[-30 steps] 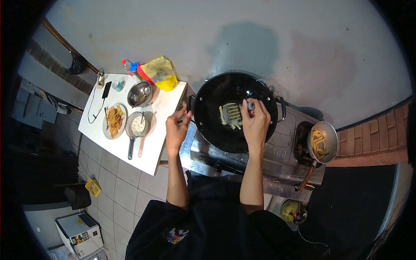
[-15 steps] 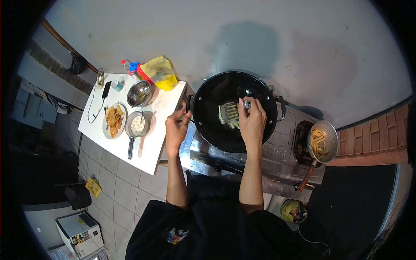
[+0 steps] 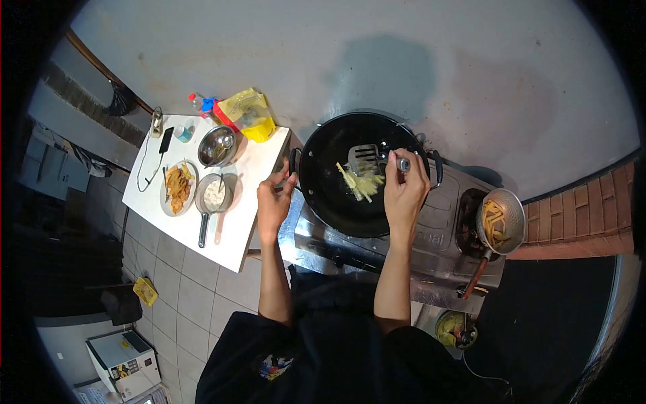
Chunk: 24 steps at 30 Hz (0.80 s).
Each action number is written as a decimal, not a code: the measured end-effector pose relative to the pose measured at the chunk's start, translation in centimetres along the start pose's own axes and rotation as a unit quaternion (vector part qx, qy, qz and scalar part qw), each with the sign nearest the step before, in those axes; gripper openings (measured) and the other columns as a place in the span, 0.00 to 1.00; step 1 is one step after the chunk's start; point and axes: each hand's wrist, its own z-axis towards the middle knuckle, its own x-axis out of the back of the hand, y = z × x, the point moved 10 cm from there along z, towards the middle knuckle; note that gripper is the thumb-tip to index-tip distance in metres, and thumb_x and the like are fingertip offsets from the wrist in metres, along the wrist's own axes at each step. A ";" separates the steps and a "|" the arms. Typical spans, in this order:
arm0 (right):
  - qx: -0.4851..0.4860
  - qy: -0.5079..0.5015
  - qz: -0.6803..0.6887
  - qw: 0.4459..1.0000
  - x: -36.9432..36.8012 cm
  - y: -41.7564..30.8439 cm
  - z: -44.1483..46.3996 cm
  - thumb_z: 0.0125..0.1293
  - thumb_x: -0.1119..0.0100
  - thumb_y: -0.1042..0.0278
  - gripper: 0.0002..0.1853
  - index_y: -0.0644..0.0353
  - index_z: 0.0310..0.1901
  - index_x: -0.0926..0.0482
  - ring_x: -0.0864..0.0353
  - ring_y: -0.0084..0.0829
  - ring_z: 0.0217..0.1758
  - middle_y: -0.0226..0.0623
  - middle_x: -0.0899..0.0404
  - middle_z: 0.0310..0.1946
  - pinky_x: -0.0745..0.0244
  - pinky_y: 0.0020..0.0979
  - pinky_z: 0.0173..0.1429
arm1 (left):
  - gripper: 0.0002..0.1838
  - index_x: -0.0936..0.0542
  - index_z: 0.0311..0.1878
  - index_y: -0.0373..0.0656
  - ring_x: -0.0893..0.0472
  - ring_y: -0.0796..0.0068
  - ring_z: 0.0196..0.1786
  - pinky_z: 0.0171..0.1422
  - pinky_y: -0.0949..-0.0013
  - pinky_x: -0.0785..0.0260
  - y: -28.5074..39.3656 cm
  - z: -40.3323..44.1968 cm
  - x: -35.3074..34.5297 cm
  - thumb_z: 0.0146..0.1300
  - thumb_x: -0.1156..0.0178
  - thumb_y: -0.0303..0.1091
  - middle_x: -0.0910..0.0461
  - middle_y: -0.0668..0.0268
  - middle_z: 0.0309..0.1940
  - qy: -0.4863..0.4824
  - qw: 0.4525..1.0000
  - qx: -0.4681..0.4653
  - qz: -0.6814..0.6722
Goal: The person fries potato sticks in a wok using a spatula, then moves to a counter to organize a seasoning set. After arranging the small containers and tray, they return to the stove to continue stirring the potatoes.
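Note:
A large black wok (image 3: 336, 209) sits on the stove in front of me. At its left side, the fingers of my left hand (image 3: 274, 198) are closed at the wok's side handle (image 3: 294, 159). My right hand (image 3: 407, 185) grips the handle of a slotted spatula (image 3: 363, 156) over the right half of the wok. The spatula's blade is above the pan's middle, partly over a small heap of pale cut potato strips (image 3: 361, 185). Whether the blade touches the strips, I cannot tell.
A small pan (image 3: 515, 215) of fries stands on the right burner of the stove (image 3: 437, 262). On the white table (image 3: 232, 232) are a plate of food (image 3: 190, 202), a saucepan with white contents (image 3: 214, 195), a metal bowl (image 3: 217, 145) and a yellow bag (image 3: 259, 128).
My right hand has moved right and slightly toward me, and the spatula blade has turned and lifted off the strips. The strips now lie more spread out. My left hand has stayed put.

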 end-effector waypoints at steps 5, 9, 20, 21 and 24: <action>-0.015 0.002 0.004 1.000 0.7 0.2 0.1 0.64 0.39 0.75 0.05 0.66 0.39 0.22 0.23 0.42 0.29 0.43 0.25 0.30 0.30 0.36 0.33 | 0.13 0.18 0.45 0.28 0.17 0.74 0.44 0.46 0.65 0.24 -0.3 0.1 -0.1 0.64 0.37 0.30 0.19 0.53 0.54 -0.007 1.000 -0.004 0.004; -0.007 -0.004 -0.016 1.000 0.3 0.4 0.2 0.65 0.39 0.74 0.05 0.66 0.39 0.22 0.22 0.42 0.30 0.43 0.25 0.30 0.29 0.36 0.32 | 0.13 0.18 0.45 0.27 0.18 0.76 0.43 0.46 0.65 0.24 -0.1 -0.1 0.0 0.64 0.38 0.29 0.19 0.54 0.54 0.005 1.000 -0.014 -0.007; -0.009 -0.096 -0.056 0.994 -2.3 1.2 -0.5 0.66 0.40 0.69 0.08 0.66 0.39 0.21 0.20 0.46 0.30 0.45 0.24 0.30 0.28 0.41 0.34 | 0.14 0.18 0.48 0.28 0.17 0.76 0.42 0.44 0.66 0.23 0.2 -0.1 0.1 0.65 0.38 0.29 0.19 0.54 0.54 0.003 1.000 -0.014 0.001; -0.009 -0.096 -0.056 0.994 -2.3 1.1 -0.5 0.66 0.40 0.69 0.08 0.66 0.39 0.21 0.20 0.46 0.30 0.45 0.24 0.30 0.28 0.41 0.34 | 0.14 0.18 0.48 0.28 0.17 0.75 0.43 0.45 0.66 0.23 0.2 -0.1 0.1 0.65 0.38 0.29 0.19 0.54 0.54 0.005 1.000 -0.014 0.001; -0.011 -0.111 -0.072 0.991 -2.3 1.0 -0.5 0.66 0.40 0.69 0.08 0.66 0.39 0.21 0.20 0.47 0.31 0.46 0.24 0.30 0.28 0.42 0.34 | 0.14 0.19 0.47 0.27 0.17 0.74 0.45 0.46 0.65 0.22 0.8 -0.1 0.2 0.65 0.38 0.30 0.19 0.54 0.54 0.002 1.000 -0.010 0.009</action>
